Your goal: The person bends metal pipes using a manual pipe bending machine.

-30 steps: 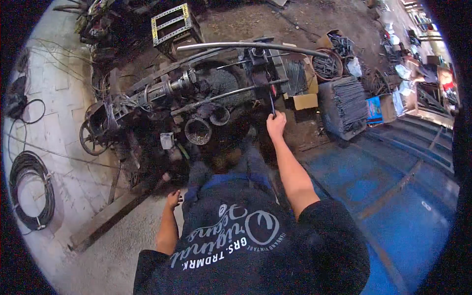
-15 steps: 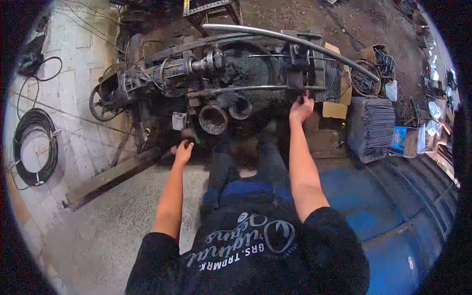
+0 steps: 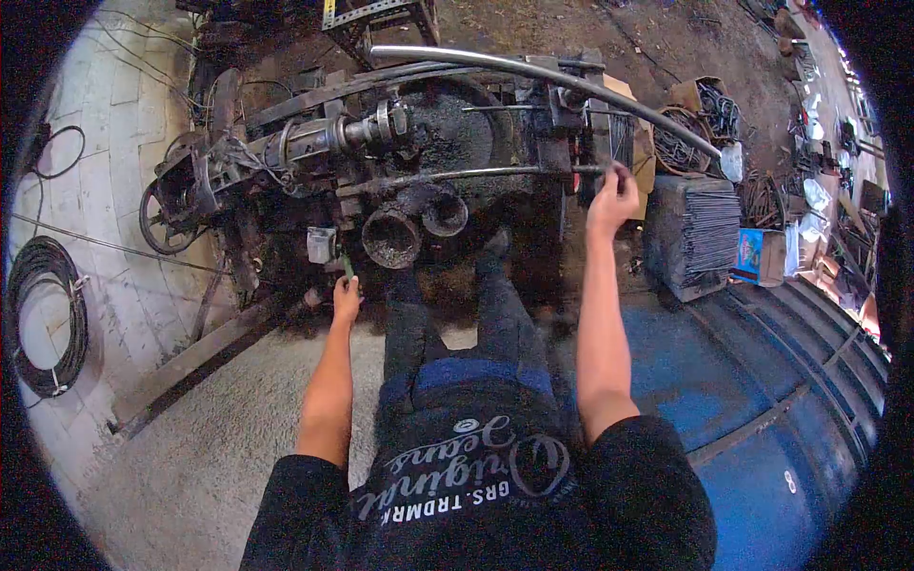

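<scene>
Coiled cable (image 3: 46, 255) lies on pale flooring (image 3: 119, 181). Left grip (image 3: 347, 299) wraps a green handle (image 3: 348, 269); right grip (image 3: 614, 198) curls, contents unclear.

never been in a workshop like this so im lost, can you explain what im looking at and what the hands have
A camera on the person's head looks forward and down, so their black shirt shows at the bottom. Ahead stands a grimy metal machine, with dark grit in its middle and a long metal bar across its far side. To the right is a bin of thin rods. The left hand, bare, seems to grip a green handle. The right hand, also bare, is curled near the machine's right end; whether it holds anything is unclear.
</scene>
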`<state>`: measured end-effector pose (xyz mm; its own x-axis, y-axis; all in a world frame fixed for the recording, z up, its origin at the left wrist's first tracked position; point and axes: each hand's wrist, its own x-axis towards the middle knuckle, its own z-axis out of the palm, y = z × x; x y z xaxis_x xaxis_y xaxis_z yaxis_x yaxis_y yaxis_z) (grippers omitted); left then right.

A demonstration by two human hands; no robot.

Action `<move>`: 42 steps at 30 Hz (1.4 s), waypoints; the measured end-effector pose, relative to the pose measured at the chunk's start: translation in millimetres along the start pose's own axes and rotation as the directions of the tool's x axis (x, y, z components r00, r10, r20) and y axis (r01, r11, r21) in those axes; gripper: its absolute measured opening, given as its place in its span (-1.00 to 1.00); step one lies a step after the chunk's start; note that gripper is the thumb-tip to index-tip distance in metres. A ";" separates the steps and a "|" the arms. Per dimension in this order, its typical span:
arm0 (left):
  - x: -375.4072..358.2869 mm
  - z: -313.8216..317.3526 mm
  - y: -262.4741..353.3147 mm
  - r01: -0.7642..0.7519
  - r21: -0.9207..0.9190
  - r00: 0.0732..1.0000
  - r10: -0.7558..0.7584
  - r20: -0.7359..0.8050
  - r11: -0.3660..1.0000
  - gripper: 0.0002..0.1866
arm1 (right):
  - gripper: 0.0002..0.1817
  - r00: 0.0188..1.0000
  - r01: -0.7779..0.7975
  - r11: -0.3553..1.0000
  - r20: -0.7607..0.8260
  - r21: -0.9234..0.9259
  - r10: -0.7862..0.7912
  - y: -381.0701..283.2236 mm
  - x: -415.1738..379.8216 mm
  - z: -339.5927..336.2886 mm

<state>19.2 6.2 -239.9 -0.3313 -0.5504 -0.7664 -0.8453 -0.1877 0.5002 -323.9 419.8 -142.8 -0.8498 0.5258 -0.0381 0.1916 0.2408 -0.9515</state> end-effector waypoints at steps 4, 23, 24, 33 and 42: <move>-29.3 -0.9 30.0 -0.052 0.272 0.995 0.072 -0.062 0.961 -0.54 | -0.85 0.986 0.117 0.963 0.090 0.243 -0.143 -14.0 65.0 37.4; -90.9 2.9 195.3 0.056 0.944 0.982 0.155 -0.112 0.325 -0.37 | -0.58 0.677 0.075 0.932 0.668 0.354 -0.308 -49.5 99.0 106.5; -96.9 6.2 213.9 -0.004 0.919 0.967 0.235 -0.096 0.395 -0.39 | -0.55 0.631 0.105 0.928 0.698 0.356 -0.339 -47.0 100.1 107.7; -4.8 64.9 362.7 -0.875 0.415 0.225 0.969 -0.103 0.247 -0.66 | -0.61 0.560 0.147 0.978 0.803 0.146 -0.204 -37.1 103.3 124.7; 75.4 91.3 373.5 -0.897 0.144 0.394 0.903 -0.170 0.418 -0.59 | -0.69 0.561 0.103 0.963 0.785 0.250 -0.264 -51.0 71.0 147.5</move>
<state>-359.8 -31.1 -147.6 -0.8230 -0.5244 0.2184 -0.1167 0.5324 0.8384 -466.4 324.5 -142.0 -0.9125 -0.4089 -0.0099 -0.0261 0.0822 -0.9963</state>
